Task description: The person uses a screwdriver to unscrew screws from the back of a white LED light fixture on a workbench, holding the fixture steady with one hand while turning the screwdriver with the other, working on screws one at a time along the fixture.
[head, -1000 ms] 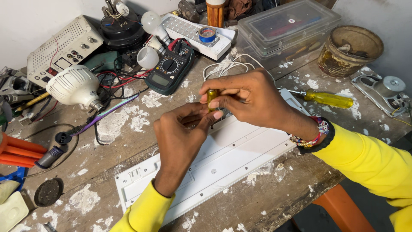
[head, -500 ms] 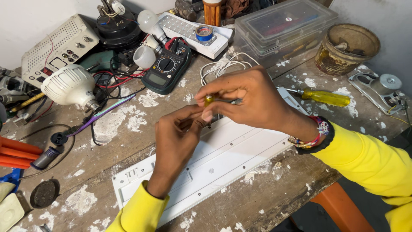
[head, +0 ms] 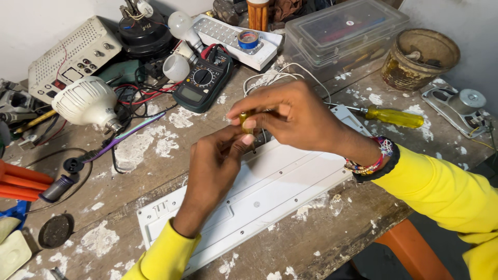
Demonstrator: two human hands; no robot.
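Note:
A long white panel (head: 290,186) with small screws lies across the worn wooden bench. Above it, my right hand (head: 295,116) grips the top of a small yellow-handled screwdriver (head: 245,120), fingers curled over its handle. My left hand (head: 218,166) rises from below and pinches the same tool lower down, thumb against the shaft. The tip is hidden behind my left fingers, so I cannot tell if it touches the panel. Both sleeves are yellow, and a beaded bracelet (head: 371,161) sits on my right wrist.
A larger yellow screwdriver (head: 391,116) lies right of the panel. Behind are a multimeter (head: 202,80), white bulbs (head: 85,101), a white power strip (head: 233,33) with blue tape, a clear plastic box (head: 347,31), a rusty tin (head: 420,57) and tangled wires. Orange tool handles (head: 18,181) lie at far left.
Both hands stay together on the small screwdriver over the panel; the fingers have shifted slightly around the handle. Nothing else on the bench has moved.

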